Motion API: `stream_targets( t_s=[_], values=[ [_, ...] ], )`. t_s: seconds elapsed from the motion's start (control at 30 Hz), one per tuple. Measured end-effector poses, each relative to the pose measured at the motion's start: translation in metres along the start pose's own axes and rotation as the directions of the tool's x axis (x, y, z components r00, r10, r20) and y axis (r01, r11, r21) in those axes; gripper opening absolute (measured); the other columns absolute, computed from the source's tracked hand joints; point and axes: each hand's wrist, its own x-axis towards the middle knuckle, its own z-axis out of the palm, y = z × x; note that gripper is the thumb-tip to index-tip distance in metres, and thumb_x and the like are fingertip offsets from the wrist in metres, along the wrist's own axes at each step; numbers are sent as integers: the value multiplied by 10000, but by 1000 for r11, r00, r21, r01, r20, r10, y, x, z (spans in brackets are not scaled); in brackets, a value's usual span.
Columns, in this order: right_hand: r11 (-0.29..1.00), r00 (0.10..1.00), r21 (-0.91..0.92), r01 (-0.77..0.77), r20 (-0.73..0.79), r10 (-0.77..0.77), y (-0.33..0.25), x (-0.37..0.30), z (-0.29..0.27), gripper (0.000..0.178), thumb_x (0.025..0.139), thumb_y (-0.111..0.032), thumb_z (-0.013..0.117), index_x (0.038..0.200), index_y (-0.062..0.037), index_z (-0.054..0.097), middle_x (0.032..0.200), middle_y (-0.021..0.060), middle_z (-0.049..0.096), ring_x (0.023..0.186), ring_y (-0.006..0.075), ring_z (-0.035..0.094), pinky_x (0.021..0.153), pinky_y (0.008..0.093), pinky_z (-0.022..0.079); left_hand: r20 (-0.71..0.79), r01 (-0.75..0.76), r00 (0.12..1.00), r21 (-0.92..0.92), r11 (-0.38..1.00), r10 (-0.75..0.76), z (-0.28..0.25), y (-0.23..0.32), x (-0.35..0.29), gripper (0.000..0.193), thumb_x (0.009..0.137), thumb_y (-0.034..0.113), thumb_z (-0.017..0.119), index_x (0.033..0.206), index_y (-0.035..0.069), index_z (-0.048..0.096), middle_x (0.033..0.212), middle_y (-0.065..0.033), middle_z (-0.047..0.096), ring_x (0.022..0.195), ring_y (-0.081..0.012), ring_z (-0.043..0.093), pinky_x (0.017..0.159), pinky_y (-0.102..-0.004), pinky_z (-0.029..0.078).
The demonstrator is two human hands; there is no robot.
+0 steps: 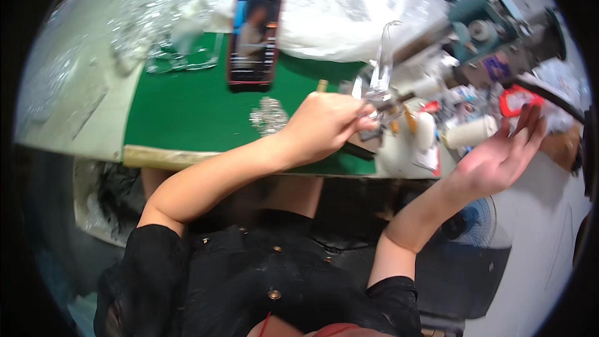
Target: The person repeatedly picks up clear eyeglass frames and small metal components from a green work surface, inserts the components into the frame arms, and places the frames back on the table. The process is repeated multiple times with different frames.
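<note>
My left hand (327,123) is closed in a pinch at the front of a small teal and grey bench machine (480,31). Whatever lies between its fingertips is too small and blurred to make out. Just beyond them stands a shiny, clear-looking piece (382,65). Off to the right, my right hand (499,157) is raised with its fingers spread, holding nothing. It is nearest a cream-coloured spool or roll (469,131). To the left of my left hand, a small pile of silvery bits (268,117) lies on the green mat (181,106).
A phone (254,40) in a red case rests at the mat's far edge. Behind it spreads a heap of clear plastic (337,0). A red-rimmed item (519,100) and other clutter surround the machine. Below the table, a fan (471,221) shows beside my right forearm.
</note>
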Motion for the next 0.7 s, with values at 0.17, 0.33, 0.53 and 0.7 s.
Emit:
stream_targets(
  t_s=[0.17, 0.33, 0.53, 0.7],
  values=[
    [905, 893, -145, -400, 160, 421, 43, -156, -48, 379, 885, 23, 501, 1260, 24, 443, 1232, 131, 490, 1122, 213, 491, 986, 330, 371, 28, 439, 874, -475, 763, -486, -190, 14, -127, 184, 853, -24, 504, 948, -61, 658, 967, -170, 678, 910, -244, 657, 835, -331, 522],
    [820, 823, -274, -503, 140, 551, 55, -201, -76, 257, 911, 7, 515, 1167, 7, 491, 1122, 56, 501, 982, 146, 473, 854, 266, 375, -395, 664, 590, -259, 702, -704, -345, 90, -236, 345, 981, 339, 493, 1008, 15, 605, 894, -110, 646, 845, -200, 653, 709, -315, 555],
    [901, 867, -198, -387, 254, 428, 47, -185, -42, 202, 894, 21, 514, 1095, 0, 514, 1113, 71, 482, 1017, 153, 455, 887, 274, 360, -647, 573, 206, -529, 626, -734, -353, 36, -236, 441, 993, 370, 459, 1128, -40, 552, 1012, -164, 654, 890, -231, 665, 742, -300, 568],
    [914, 862, -235, -331, 318, 394, 31, -191, -41, 143, 889, 36, 504, 1021, -12, 532, 1095, 71, 481, 995, 154, 458, 894, 279, 353, -130, 728, 209, -640, 243, -969, -376, -2, -218, 350, 989, 247, 473, 1137, -63, 545, 883, -150, 674, 769, -177, 688, 636, -223, 577]
  ],
)
